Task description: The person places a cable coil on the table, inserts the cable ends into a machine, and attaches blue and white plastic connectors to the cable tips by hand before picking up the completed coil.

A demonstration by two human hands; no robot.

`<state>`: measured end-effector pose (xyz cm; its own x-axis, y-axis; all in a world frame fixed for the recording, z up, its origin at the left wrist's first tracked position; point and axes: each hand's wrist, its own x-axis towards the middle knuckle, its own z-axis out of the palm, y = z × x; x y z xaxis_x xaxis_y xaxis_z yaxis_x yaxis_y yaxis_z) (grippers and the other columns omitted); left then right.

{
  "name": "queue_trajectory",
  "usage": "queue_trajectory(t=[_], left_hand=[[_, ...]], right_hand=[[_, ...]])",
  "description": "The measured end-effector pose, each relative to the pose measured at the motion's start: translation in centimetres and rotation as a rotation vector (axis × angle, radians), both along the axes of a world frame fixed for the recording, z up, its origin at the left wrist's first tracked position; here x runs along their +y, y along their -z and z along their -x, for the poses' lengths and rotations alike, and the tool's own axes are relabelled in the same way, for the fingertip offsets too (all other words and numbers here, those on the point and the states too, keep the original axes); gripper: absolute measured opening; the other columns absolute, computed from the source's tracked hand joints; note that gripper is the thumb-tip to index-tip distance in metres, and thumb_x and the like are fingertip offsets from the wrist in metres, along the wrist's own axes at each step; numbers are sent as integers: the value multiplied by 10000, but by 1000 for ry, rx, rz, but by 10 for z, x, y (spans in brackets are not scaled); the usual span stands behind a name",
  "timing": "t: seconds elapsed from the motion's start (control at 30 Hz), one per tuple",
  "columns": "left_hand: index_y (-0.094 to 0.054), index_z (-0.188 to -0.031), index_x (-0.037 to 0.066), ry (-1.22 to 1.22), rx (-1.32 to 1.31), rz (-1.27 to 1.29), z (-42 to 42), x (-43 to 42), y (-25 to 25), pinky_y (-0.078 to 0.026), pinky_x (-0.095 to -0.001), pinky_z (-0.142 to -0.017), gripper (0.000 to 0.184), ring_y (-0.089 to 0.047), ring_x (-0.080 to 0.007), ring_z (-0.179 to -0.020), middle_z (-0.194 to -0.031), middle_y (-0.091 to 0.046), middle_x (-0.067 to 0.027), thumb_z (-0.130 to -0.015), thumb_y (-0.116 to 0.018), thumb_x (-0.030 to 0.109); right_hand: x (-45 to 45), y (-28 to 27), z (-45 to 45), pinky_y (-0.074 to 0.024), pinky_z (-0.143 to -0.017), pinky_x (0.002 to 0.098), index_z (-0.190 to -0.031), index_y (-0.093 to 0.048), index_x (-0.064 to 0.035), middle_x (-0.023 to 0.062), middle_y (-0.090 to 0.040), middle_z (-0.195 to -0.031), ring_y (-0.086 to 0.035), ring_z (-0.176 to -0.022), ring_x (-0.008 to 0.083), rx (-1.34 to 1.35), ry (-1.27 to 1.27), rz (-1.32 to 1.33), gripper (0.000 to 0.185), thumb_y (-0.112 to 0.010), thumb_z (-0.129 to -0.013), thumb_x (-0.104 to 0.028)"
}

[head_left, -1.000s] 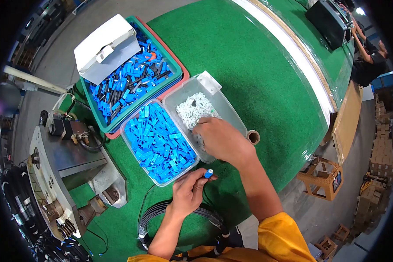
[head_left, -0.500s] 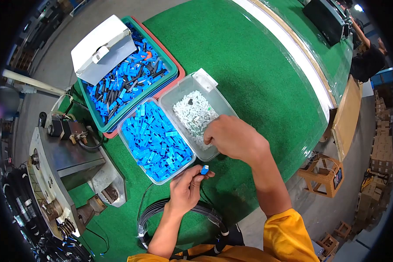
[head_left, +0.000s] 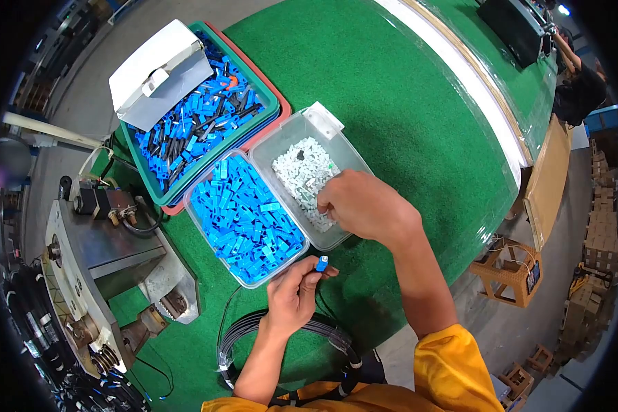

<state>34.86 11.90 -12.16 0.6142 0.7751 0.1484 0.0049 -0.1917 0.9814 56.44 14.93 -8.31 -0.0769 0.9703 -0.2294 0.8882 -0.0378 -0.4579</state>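
Pinched between the fingers of my left hand (head_left: 293,294) is a small blue connector (head_left: 322,263), its pale end facing up. My right hand (head_left: 369,206) reaches over the clear bin of small white parts (head_left: 303,170), fingers bent down among them; whether the fingertips hold a part is hidden. Left of that bin stands a clear bin full of blue connector pieces (head_left: 247,220), just beyond my left hand. A coil of black cable (head_left: 244,336) lies on the green table below my left hand.
A green tray (head_left: 271,110) of blue and black pieces carries a white box (head_left: 159,72). A metal machine (head_left: 110,254) stands at the left. Behind the table's right side are a brown stool (head_left: 505,275) and a person in black (head_left: 579,96).
My right hand has moved from the middle of the white parts toward the bin's right side, its fingers still low. My left hand keeps the blue connector, with little movement.
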Motion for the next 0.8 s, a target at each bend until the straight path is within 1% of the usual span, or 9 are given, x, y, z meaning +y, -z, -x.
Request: queue_trajectory(t=[0.07,0.13,0.23,0.37,0.4,0.47,0.6,0.67,0.8], left_hand=[[-581,-1096,-74,-9,4,7,1,-1,3,-560,-318,-739,227,-686,-195,-789,-874,-708,-158,-1035,-504,131],[-583,-1092,-74,-5,17,-6,2,0,2,-558,-316,-735,221,-685,-194,-783,-867,-707,-156,-1034,-504,125],[-587,-1086,-73,-1,40,-27,2,1,0,-556,-311,-727,210,-684,-190,-772,-852,-705,-149,-1032,-506,113],[-590,-1076,-72,-5,59,-56,2,2,1,-553,-303,-719,195,-682,-185,-758,-831,-700,-139,-1027,-514,101],[-590,-1076,-72,-5,58,-58,2,2,2,-553,-303,-719,195,-682,-185,-758,-831,-700,-139,-1027,-514,101],[-603,-1094,-66,-17,26,-66,2,2,4,-541,-305,-676,148,-683,-205,-734,-839,-711,-134,-985,-546,16],[-601,-1093,-66,-22,4,-66,1,1,5,-543,-307,-677,154,-683,-205,-733,-833,-709,-133,-989,-555,37],[-592,-1065,-67,-15,29,-47,1,1,3,-558,-311,-722,184,-678,-184,-764,-832,-693,-136,-1025,-518,96],[-592,-1064,-66,-13,20,-46,1,1,3,-558,-309,-722,182,-677,-185,-762,-830,-691,-136,-1024,-521,97]], right_hand=[[0,-1,4,-539,-737,424,-822,-736,-32,165,-705,-828,-684,-805,341,-10,-5,15,138,-621,-748,-18],[2,-8,10,-542,-694,432,-776,-736,-48,160,-698,-769,-687,-748,342,-31,39,90,113,-635,-725,-43],[1,-2,14,-544,-672,435,-762,-738,-63,153,-693,-736,-687,-715,340,-58,37,52,108,-648,-705,-41],[-2,4,16,-544,-687,433,-771,-737,-57,162,-696,-759,-689,-742,340,-31,68,50,109,-650,-706,-42],[-3,7,16,-545,-693,431,-775,-736,-54,164,-697,-772,-690,-755,341,-27,71,-2,112,-652,-703,-38],[-4,9,16,-545,-699,430,-780,-736,-52,167,-699,-786,-690,-768,341,-22,77,-54,115,-654,-700,-34],[-1,11,16,-547,-718,426,-792,-733,-37,159,-705,-813,-692,-789,339,12,104,-10,118,-654,-705,-25],[-1,12,15,-547,-721,425,-794,-733,-34,154,-706,-813,-693,-789,337,11,111,-14,118,-654,-707,-24],[-1,14,13,-546,-728,425,-817,-737,-31,151,-707,-820,-688,-785,342,98,101,-5,124,-656,-722,-36]])
